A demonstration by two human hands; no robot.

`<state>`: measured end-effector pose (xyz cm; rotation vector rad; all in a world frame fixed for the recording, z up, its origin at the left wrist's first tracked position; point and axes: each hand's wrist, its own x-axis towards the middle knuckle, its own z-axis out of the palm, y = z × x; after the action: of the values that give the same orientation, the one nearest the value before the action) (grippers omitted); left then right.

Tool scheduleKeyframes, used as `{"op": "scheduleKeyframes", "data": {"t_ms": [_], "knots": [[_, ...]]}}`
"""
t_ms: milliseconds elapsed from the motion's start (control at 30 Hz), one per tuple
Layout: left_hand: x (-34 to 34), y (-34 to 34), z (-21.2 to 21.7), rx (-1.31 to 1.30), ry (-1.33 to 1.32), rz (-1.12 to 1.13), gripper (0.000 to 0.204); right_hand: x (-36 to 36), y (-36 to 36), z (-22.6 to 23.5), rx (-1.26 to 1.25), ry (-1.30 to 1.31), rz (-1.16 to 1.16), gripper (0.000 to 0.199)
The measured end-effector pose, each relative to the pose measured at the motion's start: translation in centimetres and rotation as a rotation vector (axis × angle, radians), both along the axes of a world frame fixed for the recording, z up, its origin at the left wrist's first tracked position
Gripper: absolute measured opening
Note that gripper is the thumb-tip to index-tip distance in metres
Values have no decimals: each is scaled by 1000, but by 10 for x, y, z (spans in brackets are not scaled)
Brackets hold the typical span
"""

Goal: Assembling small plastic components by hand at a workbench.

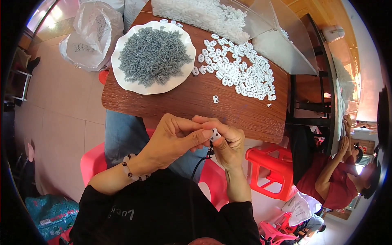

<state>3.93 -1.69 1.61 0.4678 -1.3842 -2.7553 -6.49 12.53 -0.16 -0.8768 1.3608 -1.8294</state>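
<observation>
White piece: one, small and glossy, a rounded block with dark openings, pinched at the fingertips above the person's lap, just off the desk's near edge (214, 135).
Hands: two, the left hand (171, 139) and the right hand (233, 148), both grasping that same piece between thumb and fingers.
Black cord: one, hanging just below; from here I can't tell whether it joins the piece (197, 164).
Bracelet: one, pale and dark beads, left wrist (130, 174).
Lone white clip: one, lying nearest on the desk (253, 122), apart from the heap (245, 67), which is too crowded to count.
Plate: one, white, wavy-rimmed (116, 61), piled with countless grey pieces (155, 55).
</observation>
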Motion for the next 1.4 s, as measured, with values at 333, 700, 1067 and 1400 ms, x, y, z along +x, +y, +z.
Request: {"op": "scheduleKeyframes", "data": {"t_ms": [333, 700, 1067, 1400], "knots": [[-2, 5, -1, -11, 11, 55, 20, 0, 0, 0, -18, -5, -4, 40], [-1, 2, 0, -11, -21, 5, 18, 1, 0, 0, -21, -23, 0, 39], [-1, 4, -5, -10, -27, 27, 18, 3, -1, -3, 11, 0, -48, 38], [-3, 6, -12, -28, -39, 43, 18, 7, -3, -4, 17, -98, -61, 31]]}}
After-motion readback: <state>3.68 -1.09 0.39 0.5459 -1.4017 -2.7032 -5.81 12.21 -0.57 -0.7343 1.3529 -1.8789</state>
